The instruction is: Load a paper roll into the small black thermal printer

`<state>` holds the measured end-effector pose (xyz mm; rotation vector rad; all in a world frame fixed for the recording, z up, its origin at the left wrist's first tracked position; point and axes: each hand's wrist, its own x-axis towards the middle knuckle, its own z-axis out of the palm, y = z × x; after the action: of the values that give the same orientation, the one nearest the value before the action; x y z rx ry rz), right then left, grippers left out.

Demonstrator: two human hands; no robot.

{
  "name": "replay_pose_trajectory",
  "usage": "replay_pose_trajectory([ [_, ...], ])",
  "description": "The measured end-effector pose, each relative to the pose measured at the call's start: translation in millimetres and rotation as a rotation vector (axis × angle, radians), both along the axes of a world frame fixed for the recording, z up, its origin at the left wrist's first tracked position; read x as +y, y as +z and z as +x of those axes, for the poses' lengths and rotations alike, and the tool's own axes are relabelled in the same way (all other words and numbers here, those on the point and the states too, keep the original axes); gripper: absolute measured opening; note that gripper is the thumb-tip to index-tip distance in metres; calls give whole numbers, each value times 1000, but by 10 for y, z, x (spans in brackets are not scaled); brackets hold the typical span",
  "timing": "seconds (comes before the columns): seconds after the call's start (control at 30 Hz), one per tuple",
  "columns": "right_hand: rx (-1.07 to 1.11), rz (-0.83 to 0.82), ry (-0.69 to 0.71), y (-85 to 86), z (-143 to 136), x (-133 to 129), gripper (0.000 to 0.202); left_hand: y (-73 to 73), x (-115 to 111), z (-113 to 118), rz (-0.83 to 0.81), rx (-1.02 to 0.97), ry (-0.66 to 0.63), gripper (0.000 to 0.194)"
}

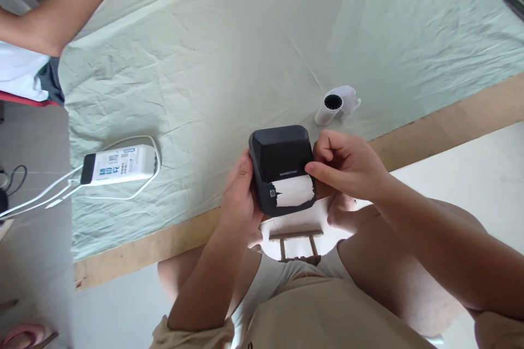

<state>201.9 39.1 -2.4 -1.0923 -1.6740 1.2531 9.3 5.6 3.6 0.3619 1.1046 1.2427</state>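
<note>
Your left grip (240, 196) is closed on a black, round-cornered plastic printer (280, 155) at frame centre, ragged white paper (295, 192) across its lower front. Your half-curled right grip (347, 166) touches its right edge; you can't tell whether it pinches.

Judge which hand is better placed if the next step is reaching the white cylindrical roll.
Probably the right hand: it lies nearer the roll, while the left hand, farther off, holds the black boxy device.
</note>
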Motion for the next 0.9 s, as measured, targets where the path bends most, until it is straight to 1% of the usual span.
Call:
replay_pose_trajectory([
  [0.1,-25,-42,65,40,59,26,44,10,19,-5,-1,-13,-21,30],
  [0.13,-54,-21,66,62,76,33,46,10,22,-10,-6,-13,-21,29],
  [0.2,-115,79,36,119,96,32,45,5,20,-21,-29,7,-9,26],
  [0.3,-127,255,-123,210,71,-5,33,-2,3,-38,-69,55,-5,24],
  [0.4,-84,348,-328,267,-12,-36,21,7,-14,-51,-92,71,-48,24],
  [0.47,-150,440,-365,278,-74,-27,18,15,-21,-54,-93,77,-60,25],
  [0.53,-322,558,-317,274,-120,2,14,13,-24,-54,-73,93,-53,26],
  [0.6,-512,625,-223,265,-142,32,11,2,-25,-53,-45,112,-57,28],
  [0.67,-650,603,-130,267,-142,57,12,-12,-29,-57,-35,121,-66,33],
  [0.77,-784,494,5,304,-133,85,14,-19,-41,-74,-15,98,-123,39],
  [0.83,-834,436,77,347,-138,98,18,-11,-51,-88,27,89,-194,45],
  [0.9,-839,413,106,398,-145,94,17,0,-58,-98,68,108,-240,48],
])
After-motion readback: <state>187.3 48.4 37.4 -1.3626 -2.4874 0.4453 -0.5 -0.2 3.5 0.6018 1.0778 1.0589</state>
